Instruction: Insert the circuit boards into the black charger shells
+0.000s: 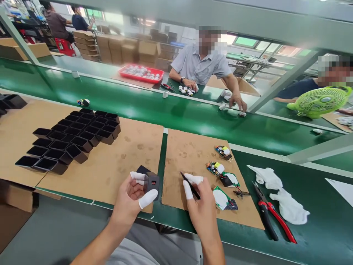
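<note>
My left hand point(132, 197) wears white finger cots and is closed on a small black charger housing point(151, 183), held over the near edge of a cardboard sheet point(121, 154). My right hand point(199, 206), also with finger cots, pinches a thin black tool point(189, 185) like a pen, its tip pointing up and left over a second cardboard sheet point(187, 154). Several small circuit boards point(220, 169) lie on that sheet just right of my right hand.
Several empty black housings point(71, 138) stand in rows on the left cardboard. Red-handled pliers point(271, 215) and white gloves point(278, 193) lie on the green bench at right. Across the green conveyor point(165, 110) two other people work; a red tray point(141, 73) and a green fan point(321, 101) stand there.
</note>
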`<state>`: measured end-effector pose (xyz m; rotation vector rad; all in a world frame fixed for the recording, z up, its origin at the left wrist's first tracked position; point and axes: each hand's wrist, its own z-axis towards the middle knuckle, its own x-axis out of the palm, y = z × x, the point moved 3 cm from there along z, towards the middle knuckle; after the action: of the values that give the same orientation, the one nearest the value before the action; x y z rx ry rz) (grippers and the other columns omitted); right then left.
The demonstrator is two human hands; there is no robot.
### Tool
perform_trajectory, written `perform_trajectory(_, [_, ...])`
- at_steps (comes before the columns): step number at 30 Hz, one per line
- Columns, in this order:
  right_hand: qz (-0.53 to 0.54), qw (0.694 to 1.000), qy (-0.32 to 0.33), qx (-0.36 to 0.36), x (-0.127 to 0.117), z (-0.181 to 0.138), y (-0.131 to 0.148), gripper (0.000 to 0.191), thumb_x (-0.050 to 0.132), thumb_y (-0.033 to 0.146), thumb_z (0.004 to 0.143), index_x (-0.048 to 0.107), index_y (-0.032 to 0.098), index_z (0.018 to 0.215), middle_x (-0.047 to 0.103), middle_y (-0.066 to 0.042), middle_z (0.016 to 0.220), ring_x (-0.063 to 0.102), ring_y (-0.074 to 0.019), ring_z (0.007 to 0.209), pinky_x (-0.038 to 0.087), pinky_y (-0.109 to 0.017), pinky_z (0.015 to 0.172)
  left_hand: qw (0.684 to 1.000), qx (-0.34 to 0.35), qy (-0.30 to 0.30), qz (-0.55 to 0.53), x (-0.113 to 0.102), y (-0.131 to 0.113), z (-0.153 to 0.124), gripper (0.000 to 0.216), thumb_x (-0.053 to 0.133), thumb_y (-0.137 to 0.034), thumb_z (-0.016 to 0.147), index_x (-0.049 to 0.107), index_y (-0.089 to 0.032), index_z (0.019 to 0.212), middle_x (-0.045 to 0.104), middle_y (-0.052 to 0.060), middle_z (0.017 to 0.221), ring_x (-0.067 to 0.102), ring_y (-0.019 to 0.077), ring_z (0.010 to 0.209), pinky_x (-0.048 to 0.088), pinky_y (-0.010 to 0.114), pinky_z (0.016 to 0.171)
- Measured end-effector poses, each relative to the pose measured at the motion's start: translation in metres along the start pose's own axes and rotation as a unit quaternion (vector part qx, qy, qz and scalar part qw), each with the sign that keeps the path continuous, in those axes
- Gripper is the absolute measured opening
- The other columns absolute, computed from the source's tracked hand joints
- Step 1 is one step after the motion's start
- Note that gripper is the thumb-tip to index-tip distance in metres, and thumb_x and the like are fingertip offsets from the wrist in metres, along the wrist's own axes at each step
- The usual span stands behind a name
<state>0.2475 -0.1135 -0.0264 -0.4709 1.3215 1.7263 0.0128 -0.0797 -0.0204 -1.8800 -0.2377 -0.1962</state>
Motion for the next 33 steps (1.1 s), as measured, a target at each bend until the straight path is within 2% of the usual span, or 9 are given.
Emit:
perform_trajectory(2, [0.125,0.992,0.007,0.013,-0.014,-0.006,0.02,0.023,0.065,0.04,0.115,0.079,0.024,0.124,0.075,-0.009,0.112,0.076,-0.0224,0.097,0.065,-0.031,0.082,0.999,0.033,-0.011,0.013,-0.005,0.002,0.001,0.061,0.106,-0.037,0.057,0.066,-0.021,0.101,0.079,0.004,0.099,0.074,0.0175,0.085,0.065,0.028,0.084])
perform_trajectory(4, [0.18,0.983,0.036,0.013,-0.026,-0.011,0.041,0.018,0.07,0.036,0.112,0.081,0.025,0.121,0.077,-0.007,0.108,0.076,-0.0204,0.09,0.065,-0.028,0.074,0.997,0.066,-0.014,0.032,-0.01,0.003,0.001,0.057,0.104,-0.035,0.063,0.066,-0.022,0.103,0.078,0.003,0.099,0.075,0.0175,0.087,0.065,0.028,0.085])
perform_trajectory(7, [0.176,0.981,0.072,-0.043,-0.034,-0.013,0.068,0.018,0.073,0.027,0.111,0.085,0.028,0.125,0.078,-0.006,0.1,0.077,-0.0197,0.084,0.062,-0.026,0.068,0.992,0.103,-0.014,0.075,-0.019,0.004,0.0,0.052,0.101,-0.035,0.072,0.067,-0.021,0.109,0.078,0.004,0.104,0.076,0.0188,0.092,0.066,0.03,0.088])
perform_trajectory(11, [0.153,0.981,0.073,-0.097,-0.032,-0.01,0.089,0.027,0.07,0.017,0.11,0.086,0.03,0.129,0.075,-0.004,0.093,0.073,-0.0162,0.075,0.058,-0.025,0.065,0.983,0.135,-0.015,0.123,-0.028,0.004,-0.005,0.049,0.099,-0.036,0.078,0.069,-0.022,0.114,0.08,0.006,0.109,0.077,0.0205,0.097,0.066,0.031,0.091])
perform_trajectory(17, [0.09,0.986,0.066,-0.122,-0.029,-0.011,0.104,0.02,0.065,0.015,0.111,0.083,0.024,0.108,0.07,-0.002,0.085,0.063,-0.0143,0.066,0.055,-0.022,0.061,0.973,0.167,-0.017,0.156,-0.031,-0.002,-0.016,0.044,0.098,-0.032,0.079,0.067,-0.022,0.11,0.078,0.003,0.103,0.076,0.0197,0.093,0.066,0.029,0.088])
perform_trajectory(23, [0.041,0.989,0.04,-0.136,-0.032,-0.012,0.113,0.028,0.058,0.015,0.111,0.074,0.023,0.09,0.059,0.0,0.077,0.054,-0.0133,0.058,0.047,-0.022,0.053,0.959,0.203,-0.035,0.196,-0.029,-0.007,-0.022,0.044,0.095,-0.029,0.079,0.066,-0.023,0.112,0.077,0.002,0.102,0.075,0.0199,0.092,0.065,0.029,0.086])
perform_trajectory(27, [0.009,0.99,0.034,-0.136,-0.029,-0.016,0.116,0.033,0.054,0.016,0.113,0.068,0.025,0.084,0.051,0.001,0.074,0.045,-0.0143,0.057,0.04,-0.023,0.051,0.94,0.236,-0.053,0.239,-0.029,-0.007,-0.025,0.042,0.094,-0.029,0.08,0.068,-0.023,0.113,0.077,0.002,0.101,0.075,0.0215,0.091,0.065,0.032,0.085])
perform_trajectory(30, [0.0,0.992,0.021,-0.121,-0.025,-0.019,0.114,0.035,0.05,0.017,0.113,0.066,0.026,0.083,0.051,0.0,0.076,0.041,-0.0151,0.057,0.035,-0.025,0.051,0.921,0.271,-0.068,0.272,-0.03,-0.006,-0.028,0.042,0.093,-0.031,0.081,0.069,-0.023,0.115,0.077,0.003,0.102,0.075,0.0223,0.092,0.064,0.034,0.086])
perform_trajectory(33, [-0.014,0.992,0.028,-0.119,-0.021,-0.021,0.114,0.036,0.05,0.015,0.111,0.057,0.026,0.077,0.051,0.001,0.076,0.039,-0.0144,0.055,0.032,-0.026,0.051,0.901,0.302,-0.08,0.302,-0.029,-0.004,-0.029,0.045,0.095,-0.033,0.082,0.07,-0.023,0.118,0.078,0.004,0.106,0.075,0.0237,0.094,0.063,0.037,0.09])
